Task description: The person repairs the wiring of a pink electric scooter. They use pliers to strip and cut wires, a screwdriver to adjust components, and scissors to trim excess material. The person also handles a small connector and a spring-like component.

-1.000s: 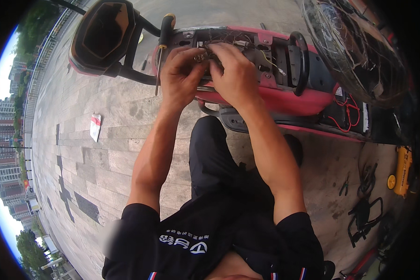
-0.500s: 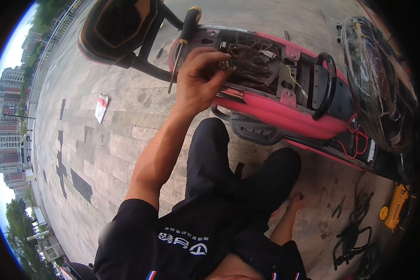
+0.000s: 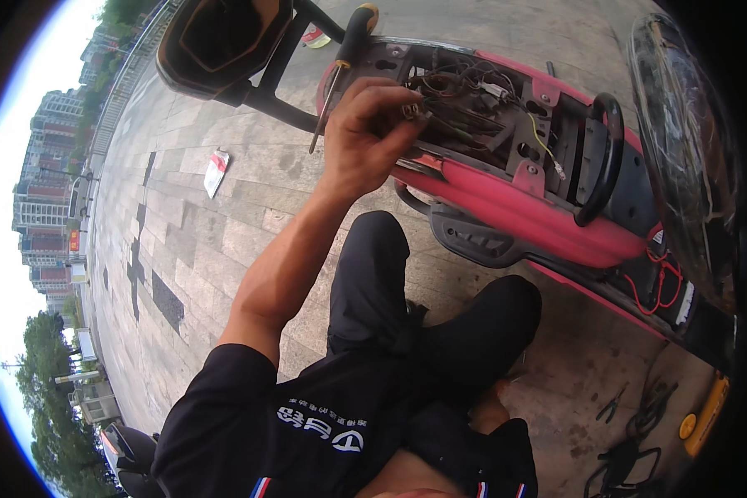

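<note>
My left hand (image 3: 369,137) is over the opened body of a red electric scooter (image 3: 506,195). Thumb and fingertips pinch a small connector (image 3: 411,109), its open end showing. Below and beyond it, a tangle of dark wires (image 3: 465,83) fills the scooter's compartment, with a yellow-green wire (image 3: 539,141) hanging toward the grab bar. A screwdriver (image 3: 344,66) with a black and yellow handle lies across the scooter's end, left of that hand. My right forearm (image 3: 490,411) is low beside my knee; the hand at its end is mostly hidden.
A black grab bar (image 3: 607,158) arches over the body. At right stands a plastic-wrapped seat-like part (image 3: 681,158), with a red wire (image 3: 662,282) below. Pliers (image 3: 612,404), a black frame (image 3: 627,473) and a yellow tool (image 3: 710,415) lie on the paving. A packet (image 3: 216,173) lies left.
The whole view has shifted a little, so the scooter sits further right. My right hand has drawn back behind my leg. The left keeps its pinch on the connector.
</note>
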A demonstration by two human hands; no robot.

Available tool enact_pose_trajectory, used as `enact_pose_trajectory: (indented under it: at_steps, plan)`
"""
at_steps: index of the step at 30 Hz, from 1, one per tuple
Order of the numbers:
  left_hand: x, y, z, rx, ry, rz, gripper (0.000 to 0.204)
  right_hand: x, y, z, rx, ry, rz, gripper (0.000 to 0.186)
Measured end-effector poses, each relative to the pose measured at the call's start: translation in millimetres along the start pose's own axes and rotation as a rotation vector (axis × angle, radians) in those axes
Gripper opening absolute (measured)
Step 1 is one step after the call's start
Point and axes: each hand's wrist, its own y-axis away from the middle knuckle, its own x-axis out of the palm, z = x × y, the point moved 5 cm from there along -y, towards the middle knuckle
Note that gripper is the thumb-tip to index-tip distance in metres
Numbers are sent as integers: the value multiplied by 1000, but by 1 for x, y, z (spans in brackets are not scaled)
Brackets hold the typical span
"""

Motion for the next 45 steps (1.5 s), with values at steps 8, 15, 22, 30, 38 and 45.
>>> enact_pose_trajectory:
  at_steps: [8, 15, 22, 30, 38, 45]
  plan:
    - [0, -2, 1, 13, 1, 13, 31, 2, 0, 0, 8, -7, 0, 57]
    - [0, -1, 2, -3, -75, 23, 30, 4, 1, -4, 14, -16, 2, 60]
    - [0, -2, 0, 65, -35, -24, 24, 4, 4, -3, 11, -20, -8, 63]
    - [-1, -1, 7, 12, 35, -35, 25, 4, 6, -4, 7, -21, -20, 66]
    - [0, 4, 8, -105, 35, 57, 28, 3, 10, -1, 7, -32, -28, 70]
    - [-2, 4, 6, -37, -31, 48, 28, -1, 17, 1, -3, -28, -55, 74]
